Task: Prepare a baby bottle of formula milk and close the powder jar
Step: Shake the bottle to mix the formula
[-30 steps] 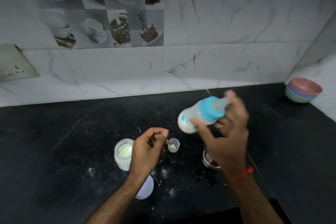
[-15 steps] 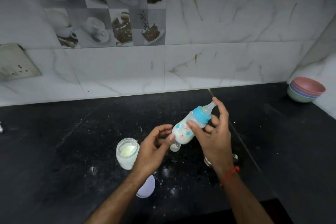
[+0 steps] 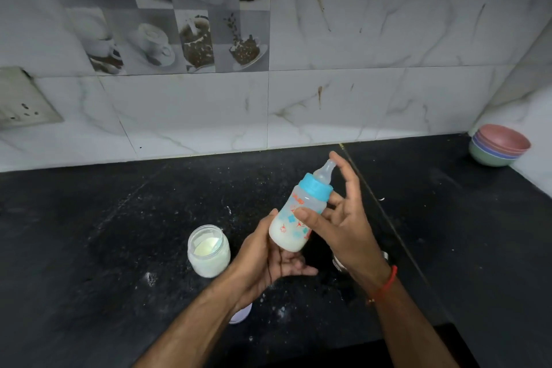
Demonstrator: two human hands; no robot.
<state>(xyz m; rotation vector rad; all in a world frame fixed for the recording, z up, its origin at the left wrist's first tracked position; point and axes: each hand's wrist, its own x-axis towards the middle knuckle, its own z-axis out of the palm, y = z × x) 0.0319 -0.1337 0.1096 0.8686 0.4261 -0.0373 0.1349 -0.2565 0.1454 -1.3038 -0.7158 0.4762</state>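
Note:
A small baby bottle with a blue collar and clear teat is held tilted above the black counter, milky liquid in its lower part. My right hand grips its body, thumb across the front and a finger up by the teat. My left hand cups the bottle's base from below and the left. The powder jar stands uncovered on the counter to the left of my hands, pale powder inside. Its white lid lies on the counter, partly hidden under my left forearm.
Spilled powder dots the black counter around the jar. A metal vessel is mostly hidden behind my right wrist. Stacked pastel bowls sit in the far right corner. A tiled wall backs the counter; a socket plate is at left.
The bottle came down from a sideways shaking position to nearly upright. My left hand rose from near the small scoop to cup the bottle's base. The scoop is now hidden.

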